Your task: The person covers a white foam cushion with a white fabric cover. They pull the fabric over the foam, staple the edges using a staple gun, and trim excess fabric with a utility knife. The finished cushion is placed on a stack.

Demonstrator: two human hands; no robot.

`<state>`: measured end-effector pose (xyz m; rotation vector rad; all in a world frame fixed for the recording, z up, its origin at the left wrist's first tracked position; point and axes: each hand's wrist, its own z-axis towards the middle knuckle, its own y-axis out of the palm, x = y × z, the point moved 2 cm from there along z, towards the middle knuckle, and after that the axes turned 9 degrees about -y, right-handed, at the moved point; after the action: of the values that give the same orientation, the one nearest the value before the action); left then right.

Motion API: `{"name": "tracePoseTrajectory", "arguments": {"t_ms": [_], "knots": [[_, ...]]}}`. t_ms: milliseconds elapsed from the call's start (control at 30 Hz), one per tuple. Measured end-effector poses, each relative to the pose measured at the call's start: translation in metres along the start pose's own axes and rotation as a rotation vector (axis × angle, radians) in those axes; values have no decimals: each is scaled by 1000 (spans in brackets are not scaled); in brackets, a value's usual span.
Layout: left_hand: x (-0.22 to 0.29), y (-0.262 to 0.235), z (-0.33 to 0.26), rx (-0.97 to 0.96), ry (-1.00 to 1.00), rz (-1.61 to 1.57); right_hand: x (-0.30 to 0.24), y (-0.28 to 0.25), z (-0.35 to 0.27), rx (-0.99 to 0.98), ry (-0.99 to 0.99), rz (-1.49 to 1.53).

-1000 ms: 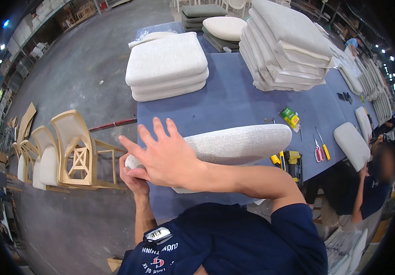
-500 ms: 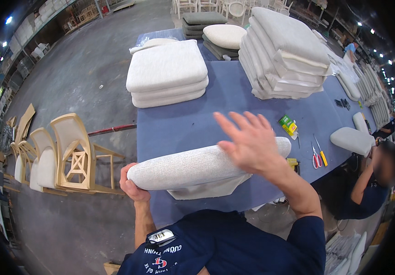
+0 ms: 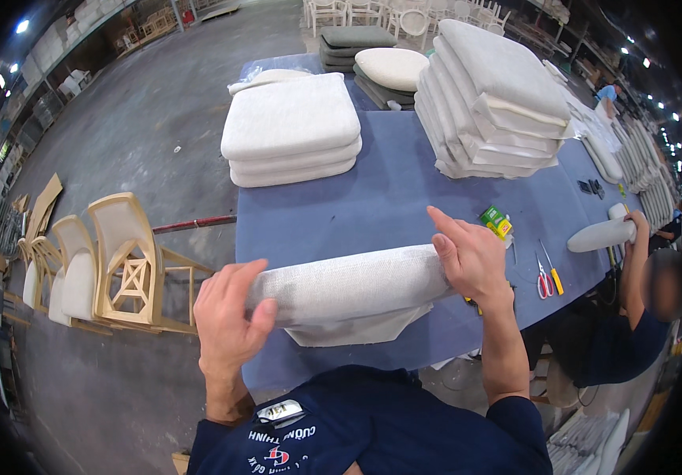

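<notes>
Left hand [image 3: 234,313]: at the left end of the light grey cushion [image 3: 353,285], fingers loosely bent near its upper edge, thumb apart from them and lying toward the near side. Palm side hidden; cannot tell whether it grips or only rests there.

Right hand [image 3: 472,257]: at the cushion's other end. Thumb at the upper edge, index finger stretched out above it, the rest folded or out of sight; firmness of hold cannot be told.

Cushion spans the space between the two hands, long rounded side uppermost. A fabric flap [image 3: 361,328] shows below it, between the hands and on the wearer's side.

Blue-grey bench [image 3: 301,218] lies under and beyond both hands. Ahead of the left hand: a stack of white cushions [image 3: 292,131]. Ahead of the right hand: a taller grey cushion stack [image 3: 487,95]. Just beyond the right hand: a green and yellow box [image 3: 497,222]. To its right, near: red-handled cutters [image 3: 545,283], with a yellow-handled screwdriver [image 3: 555,277] just beside them. Farther right of that hand, a co-worker [image 3: 622,340] holds up a smooth cushion [image 3: 594,237].

Left of the left hand, on the floor: wooden chairs [image 3: 131,269] in a row.
</notes>
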<state>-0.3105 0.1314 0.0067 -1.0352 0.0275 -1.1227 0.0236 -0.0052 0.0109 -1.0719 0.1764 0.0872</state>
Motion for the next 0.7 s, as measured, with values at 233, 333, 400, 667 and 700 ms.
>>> {"name": "tracePoseTrajectory", "arguments": {"t_ms": [233, 333, 400, 667, 700], "knots": [[37, 20, 35, -127, 95, 211, 2, 2, -2, 19, 6, -10], [35, 32, 32, -184, 66, 257, 0, 0, -5, -12, 35, 17], [32, 32, 35, -149, 99, 251, -4, -2, 0, 10, 4, -25], [32, 26, 31, -305, -1, 293, -40, 4, 19, 60, -148, -14], [32, 27, 31, -305, -8, 289, -40, 4, 18, -31, -88, -5]]}}
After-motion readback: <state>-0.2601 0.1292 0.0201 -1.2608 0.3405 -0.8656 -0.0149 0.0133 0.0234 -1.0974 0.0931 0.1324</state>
